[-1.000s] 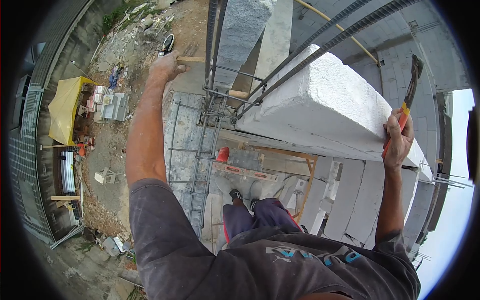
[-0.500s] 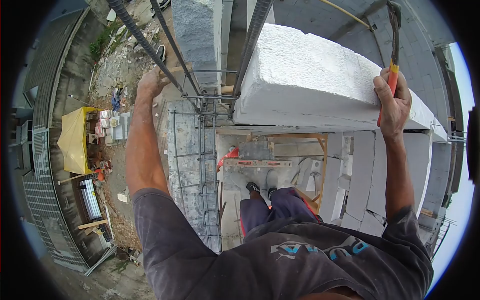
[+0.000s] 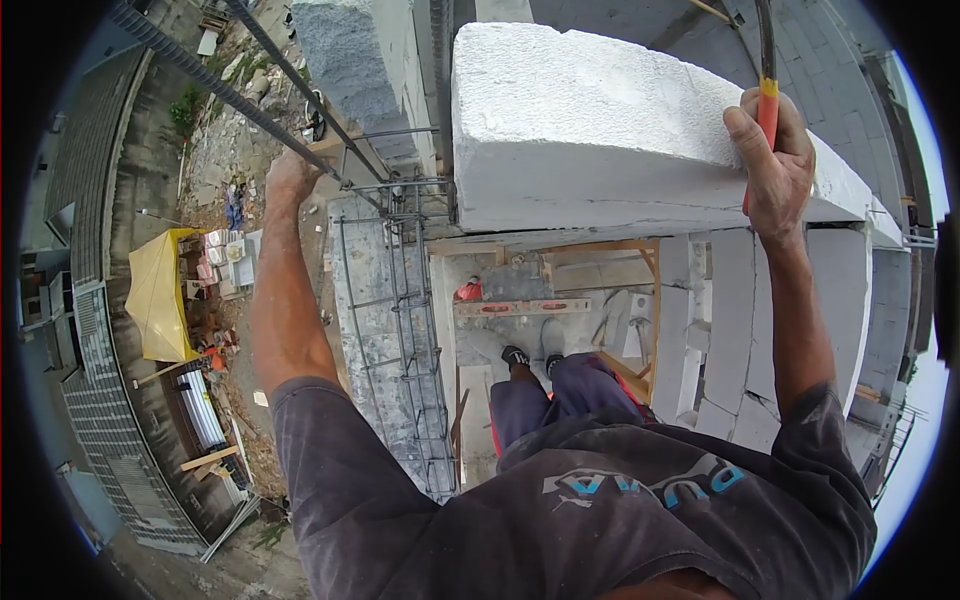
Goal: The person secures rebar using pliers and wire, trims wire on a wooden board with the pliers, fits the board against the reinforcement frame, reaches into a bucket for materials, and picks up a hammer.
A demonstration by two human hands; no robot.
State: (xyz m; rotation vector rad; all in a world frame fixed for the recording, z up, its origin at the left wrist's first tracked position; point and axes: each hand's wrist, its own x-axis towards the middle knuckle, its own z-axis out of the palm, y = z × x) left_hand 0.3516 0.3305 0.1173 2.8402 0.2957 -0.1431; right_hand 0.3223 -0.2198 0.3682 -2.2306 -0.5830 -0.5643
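Note:
My right hand (image 3: 780,165) is closed around the orange grip of a hammer (image 3: 768,95), held upright against the near face of a white block (image 3: 600,120). The hammer's head is beyond the upper edge of the view. On the other side, my left hand (image 3: 292,180) has its fingers curled at the end of a piece of wood (image 3: 327,147), behind the slanting steel bars. The fingertips are partly hidden. Between my arms stands a tied rebar cage (image 3: 403,270) beside a grey, stained panel (image 3: 360,290).
Thick rebar rods (image 3: 205,75) rise at upper left. Below lie a spirit level (image 3: 522,308) and a hand saw (image 3: 610,318) on a platform by my feet. Cracked block wall (image 3: 730,340) stands at right. Far down at left are a yellow tarp (image 3: 160,295) and rubble.
The view has shifted, so the block and rebar sit further left and higher. The hammer's head has left the view at the top. Both hands keep their holds.

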